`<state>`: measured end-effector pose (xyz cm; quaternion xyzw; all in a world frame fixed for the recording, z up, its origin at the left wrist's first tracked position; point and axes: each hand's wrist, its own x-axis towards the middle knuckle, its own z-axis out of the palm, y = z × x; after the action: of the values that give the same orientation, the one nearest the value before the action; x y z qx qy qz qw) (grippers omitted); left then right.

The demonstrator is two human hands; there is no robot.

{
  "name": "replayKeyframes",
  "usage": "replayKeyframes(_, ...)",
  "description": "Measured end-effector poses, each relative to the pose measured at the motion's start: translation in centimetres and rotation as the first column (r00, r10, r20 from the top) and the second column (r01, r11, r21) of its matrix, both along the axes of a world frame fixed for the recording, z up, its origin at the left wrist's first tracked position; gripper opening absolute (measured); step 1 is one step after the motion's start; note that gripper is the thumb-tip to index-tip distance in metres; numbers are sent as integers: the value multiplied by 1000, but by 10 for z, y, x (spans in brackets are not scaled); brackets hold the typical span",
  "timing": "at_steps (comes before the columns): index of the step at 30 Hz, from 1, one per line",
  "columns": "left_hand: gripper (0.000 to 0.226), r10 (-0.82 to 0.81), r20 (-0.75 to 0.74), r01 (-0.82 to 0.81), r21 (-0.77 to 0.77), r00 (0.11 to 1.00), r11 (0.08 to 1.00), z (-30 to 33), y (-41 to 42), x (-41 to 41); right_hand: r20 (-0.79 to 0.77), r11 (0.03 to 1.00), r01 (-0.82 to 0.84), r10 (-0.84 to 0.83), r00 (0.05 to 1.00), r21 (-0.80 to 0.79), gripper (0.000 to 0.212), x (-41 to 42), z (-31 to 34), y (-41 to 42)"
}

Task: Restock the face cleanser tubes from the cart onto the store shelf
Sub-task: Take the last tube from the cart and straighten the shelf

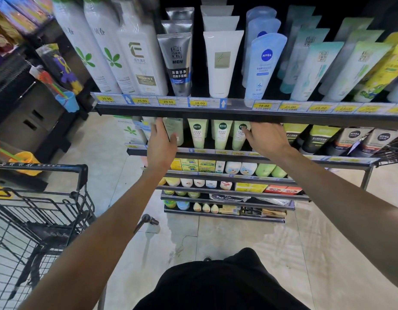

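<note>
Upper shelf lip (216, 113) is hiding the tops of the green cleanser tubes (222, 135) and the fingertips of both hands. Left hand (162, 142) is covering part of a pale tube (176, 130); can't tell whether it's gripping. Right hand (268, 139) is blocking whatever sits behind it. Price tags (316, 107) toward the right are blurring out, unreadable. Cart (36, 209) is getting cut off at the left edge, contents unclear.

One head-worn wide-angle view looks forward and down, close to the shelf (216, 113) ahead. The cart (43, 211) sits near left, floor (238, 238) below.
</note>
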<state>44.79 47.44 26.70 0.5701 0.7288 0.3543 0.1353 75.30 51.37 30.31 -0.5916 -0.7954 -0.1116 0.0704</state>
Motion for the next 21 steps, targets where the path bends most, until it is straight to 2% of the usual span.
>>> replayKeyframes(3, 56, 8, -82, -12, -50, 997, 999, 1, 4, -2, 20, 1000, -14, 14, 1000, 10, 41, 3, 1, -4)
replayKeyframes(7, 66, 25, -39, -28, -91, 999, 995, -3, 11, -4, 18, 998, -51, 50, 999, 45, 38, 11, -3, -13)
replayKeyframes(10, 68, 53, -16, -54, -110, 998, 992, -6, 15, -2, -48, 995, -83, 86, 995, 47, 44, 18, -11, -25)
replayKeyframes(14, 73, 98, 114, -86, -110, 989, 990, -10, 17, 7, -92, 992, -118, 121, 988, 39, 55, 24, -27, -46)
replayKeyframes(18, 97, 150, 238, -120, -137, 960, 983, -17, 21, 12, -169, 993, -112, 103, 980, -42, 51, 31, -52, -68)
replayKeyframes(21, 97, 159, 274, -117, -163, 948, 980, -21, 23, 19, -183, 991, -100, 83, 980, -84, 51, 38, -71, -84)
